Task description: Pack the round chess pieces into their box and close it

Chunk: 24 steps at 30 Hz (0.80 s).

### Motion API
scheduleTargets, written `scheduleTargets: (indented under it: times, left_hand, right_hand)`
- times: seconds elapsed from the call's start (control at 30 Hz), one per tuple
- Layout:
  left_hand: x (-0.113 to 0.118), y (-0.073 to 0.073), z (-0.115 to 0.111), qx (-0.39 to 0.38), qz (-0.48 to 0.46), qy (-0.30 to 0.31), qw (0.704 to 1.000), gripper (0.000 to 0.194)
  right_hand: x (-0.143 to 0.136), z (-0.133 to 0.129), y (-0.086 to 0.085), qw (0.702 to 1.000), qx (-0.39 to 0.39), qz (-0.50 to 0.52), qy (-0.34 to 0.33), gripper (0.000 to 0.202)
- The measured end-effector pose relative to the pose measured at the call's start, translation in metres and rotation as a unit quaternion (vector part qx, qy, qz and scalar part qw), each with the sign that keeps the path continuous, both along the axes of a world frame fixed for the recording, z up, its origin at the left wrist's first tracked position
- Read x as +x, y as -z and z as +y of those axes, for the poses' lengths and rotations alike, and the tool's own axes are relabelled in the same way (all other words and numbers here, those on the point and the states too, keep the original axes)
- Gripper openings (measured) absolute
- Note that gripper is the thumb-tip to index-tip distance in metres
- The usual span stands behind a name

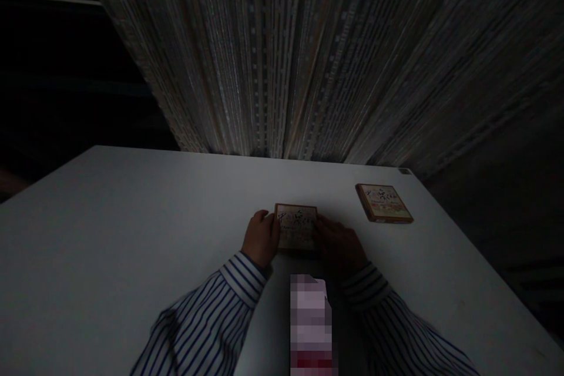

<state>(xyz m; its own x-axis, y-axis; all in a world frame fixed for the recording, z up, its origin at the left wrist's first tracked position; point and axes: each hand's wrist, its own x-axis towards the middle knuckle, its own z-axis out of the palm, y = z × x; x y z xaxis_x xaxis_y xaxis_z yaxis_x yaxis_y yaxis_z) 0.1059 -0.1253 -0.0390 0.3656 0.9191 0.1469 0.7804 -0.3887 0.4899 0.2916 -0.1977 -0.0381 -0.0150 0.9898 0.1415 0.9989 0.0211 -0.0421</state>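
1. Two striped shirt sleeves [211, 317] reach forward over the white table [110, 229], with a blurred-out patch between them nearest the camera.
2. The left hand [261, 239] curls against the left edge of a small flat brown printed box [295, 226]; the right hand [339, 245] grips its right edge, so both hands clasp it from the sides as it sits on the table.
3. A second, similar flat brown box [383, 202] lies well apart to the right, untouched.
4. Beyond the table's far edge rises a tall wall of tightly stacked flat packs [308, 53].
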Motion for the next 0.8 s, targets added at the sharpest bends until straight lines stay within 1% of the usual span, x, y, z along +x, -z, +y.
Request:
scheduleTargets:
  times: [0.13, 0.3, 0.43, 0.57, 0.67, 0.8]
  left_hand:
    - [0.001, -0.007, 0.001, -0.046, -0.042, 0.003, 0.998, 0.030]
    - [0.001, -0.020, 0.001, -0.072, -0.035, 0.013, 0.997, 0.028]
    - [0.002, -0.026, 0.004, -0.110, -0.057, 0.014, 0.992, 0.031]
    - [0.002, -0.028, 0.009, -0.147, -0.086, -0.003, 0.985, 0.034]
    - [0.001, -0.028, 0.011, -0.167, -0.098, -0.027, 0.981, 0.035]
    - [0.001, -0.026, 0.013, -0.179, -0.118, -0.047, 0.976, 0.036]
  right_hand:
    - [-0.005, -0.001, -0.008, 0.999, -0.039, -0.015, 0.016, 0.040]
    - [-0.005, -0.002, -0.011, 0.998, -0.047, -0.026, 0.017, 0.039]
    - [-0.004, -0.002, -0.011, 0.998, -0.050, -0.026, 0.020, 0.040]
    - [-0.002, -0.001, -0.008, 0.998, -0.052, -0.020, 0.017, 0.041]
    - [-0.001, 0.000, -0.007, 0.998, -0.065, -0.021, 0.015, 0.042]
    - [-0.002, 0.000, -0.009, 0.997, -0.069, -0.017, 0.018, 0.041]
